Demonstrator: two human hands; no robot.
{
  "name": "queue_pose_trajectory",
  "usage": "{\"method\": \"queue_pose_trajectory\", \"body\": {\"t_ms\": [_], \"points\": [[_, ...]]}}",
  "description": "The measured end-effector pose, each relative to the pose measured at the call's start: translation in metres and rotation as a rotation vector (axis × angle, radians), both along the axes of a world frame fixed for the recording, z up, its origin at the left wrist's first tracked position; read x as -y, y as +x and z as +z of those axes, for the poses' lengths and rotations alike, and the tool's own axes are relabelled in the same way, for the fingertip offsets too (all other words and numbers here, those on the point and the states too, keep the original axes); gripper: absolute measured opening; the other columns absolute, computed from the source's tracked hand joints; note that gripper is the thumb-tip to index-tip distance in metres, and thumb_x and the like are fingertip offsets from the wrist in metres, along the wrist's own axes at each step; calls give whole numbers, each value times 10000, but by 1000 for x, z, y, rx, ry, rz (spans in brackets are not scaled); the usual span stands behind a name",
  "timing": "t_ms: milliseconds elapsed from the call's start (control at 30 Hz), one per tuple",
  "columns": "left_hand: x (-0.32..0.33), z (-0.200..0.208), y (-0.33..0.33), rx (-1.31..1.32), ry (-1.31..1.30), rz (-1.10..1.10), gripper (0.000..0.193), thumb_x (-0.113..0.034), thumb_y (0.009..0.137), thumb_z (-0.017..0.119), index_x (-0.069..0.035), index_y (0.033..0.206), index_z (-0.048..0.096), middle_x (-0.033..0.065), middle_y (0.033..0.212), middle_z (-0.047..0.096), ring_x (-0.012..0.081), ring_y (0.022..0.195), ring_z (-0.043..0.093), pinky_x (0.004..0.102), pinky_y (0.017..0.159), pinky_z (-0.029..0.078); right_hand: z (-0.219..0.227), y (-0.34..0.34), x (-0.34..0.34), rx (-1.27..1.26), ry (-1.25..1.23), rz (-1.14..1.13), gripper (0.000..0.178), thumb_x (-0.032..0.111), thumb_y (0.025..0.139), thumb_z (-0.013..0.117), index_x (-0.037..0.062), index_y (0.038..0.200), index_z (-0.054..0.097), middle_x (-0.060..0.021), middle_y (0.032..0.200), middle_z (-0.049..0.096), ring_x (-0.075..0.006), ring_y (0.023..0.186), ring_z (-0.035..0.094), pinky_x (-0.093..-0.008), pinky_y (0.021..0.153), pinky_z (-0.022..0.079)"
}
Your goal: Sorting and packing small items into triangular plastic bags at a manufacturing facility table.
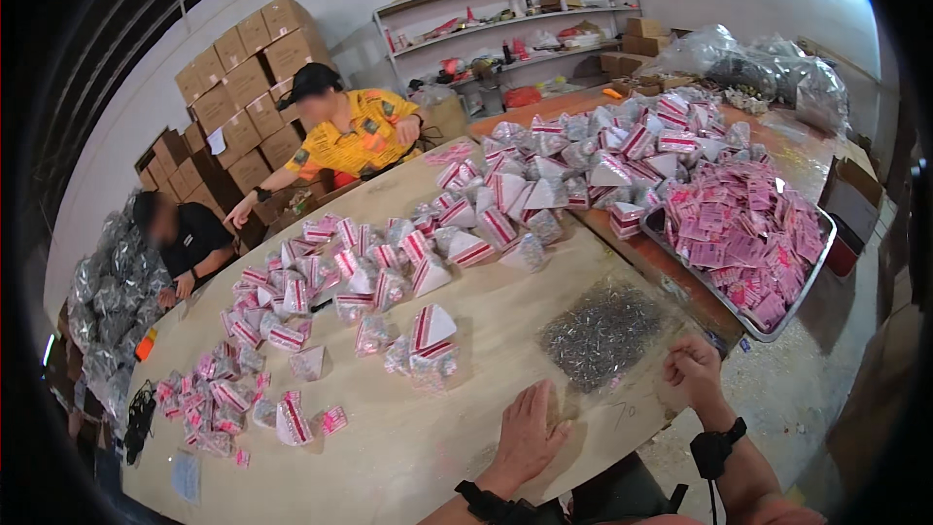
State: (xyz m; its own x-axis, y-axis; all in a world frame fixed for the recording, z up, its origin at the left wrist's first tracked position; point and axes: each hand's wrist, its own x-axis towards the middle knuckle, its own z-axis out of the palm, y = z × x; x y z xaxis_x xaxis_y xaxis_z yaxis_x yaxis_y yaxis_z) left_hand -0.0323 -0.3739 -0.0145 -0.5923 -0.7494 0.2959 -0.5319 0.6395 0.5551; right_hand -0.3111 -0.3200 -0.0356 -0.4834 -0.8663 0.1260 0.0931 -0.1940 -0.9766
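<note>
My left hand (pixel 530 433) rests palm down on the pale wooden table (pixel 379 447), its fingers stretched out and holding nothing. To its upper right lies a flat heap of small, thin dark metal pieces (pixel 601 332), too small to name exactly. My right hand (pixel 693 369) is at the table's right edge beside the heap, its fingers curled in and closed. Whatever it may hold is hidden. Beyond it stands a metal tray (pixel 770 335) piled with small pink printed packets (pixel 743 209). Several clear bags with red-and-white header cards (pixel 432 331) lie in front of me.
More bags (pixel 583 160) are heaped at the table's far end, others (pixel 209 399) at the left. Across the table a person in yellow (pixel 364 131) reaches toward the bags; another in black (pixel 190 238) sits at the left. Cartons (pixel 248 87) and a shelf (pixel 515 24) stand behind.
</note>
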Motion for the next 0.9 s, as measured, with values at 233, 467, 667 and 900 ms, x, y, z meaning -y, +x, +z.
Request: {"method": "queue_pose_trajectory", "body": {"t_ms": [233,467,667,900], "points": [[12,6,-25,21,-45,-47,649,-234,762,574,32,1268,267,241,1236,375,371,1147,365,412,969,289,10,5,10,-3,141,147,116,36,794,462,19,877,542,-45,787,594,-108,572,593,-198,431,414],[37,-10,-38,18,-28,-10,665,-256,741,560,-28,1296,274,216,1256,359,349,1169,341,431,953,275,16,15,14,-55,146,131,115,26,808,443,21,848,550,-27,773,584,-98,584,601,-180,409,404],[36,-3,-35,4,-70,7,672,-236,714,585,-44,1289,293,205,1186,414,352,1123,379,439,926,299,15,17,16,-111,113,122,130,36,815,434,24,834,562,-25,739,580,-93,582,598,-182,422,413],[37,-8,-41,-37,-86,-7,690,-273,694,596,17,1254,316,233,1178,426,378,1079,417,415,935,330,17,15,10,-147,123,78,138,40,799,436,29,792,573,-14,671,560,-82,547,570,-187,413,407]]}}
